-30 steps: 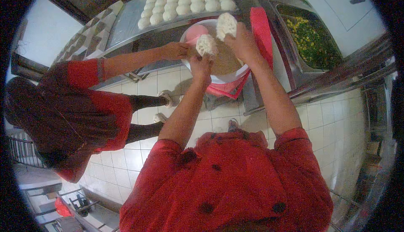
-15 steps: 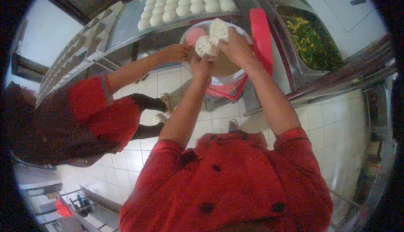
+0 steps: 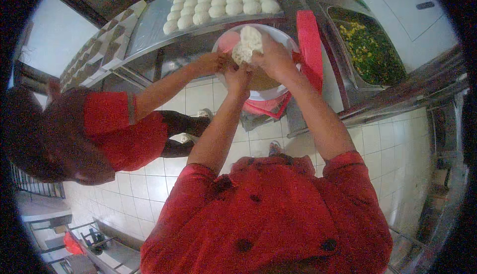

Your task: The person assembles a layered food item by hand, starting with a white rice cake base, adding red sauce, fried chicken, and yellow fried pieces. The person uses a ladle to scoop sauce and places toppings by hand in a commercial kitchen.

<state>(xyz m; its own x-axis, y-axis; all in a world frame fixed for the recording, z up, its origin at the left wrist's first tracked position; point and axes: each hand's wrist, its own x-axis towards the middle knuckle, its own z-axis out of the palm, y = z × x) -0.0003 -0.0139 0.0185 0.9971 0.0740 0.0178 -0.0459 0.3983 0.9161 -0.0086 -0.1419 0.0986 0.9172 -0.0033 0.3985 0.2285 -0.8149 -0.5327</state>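
Over a white basin (image 3: 271, 94) I hold a lump of soft, pale dough (image 3: 250, 40) with a rough, sticky-looking surface. My left hand (image 3: 239, 79) has its fingers closed on the dough's lower part. My right hand (image 3: 274, 58) grips its right side, with the fingertips reaching toward my left hand. Part of the dough is hidden behind my fingers. Beneath my hands, something brownish (image 3: 266, 79) fills the basin's bottom, and a pink round thing (image 3: 230, 41) shows at its far left.
At my left, a person in a red and dark outfit (image 3: 129, 125) reaches a hand (image 3: 214, 63) to the basin's left side. Several rows of round dough balls (image 3: 217, 10) sit on a metal tray (image 3: 146, 33). A red board (image 3: 309, 45) stands beside a pan of chopped greens (image 3: 367, 50).
My right hand has moved slightly down and left, bringing its dough piece against the lump in my left hand. The person at my left has shifted a little.
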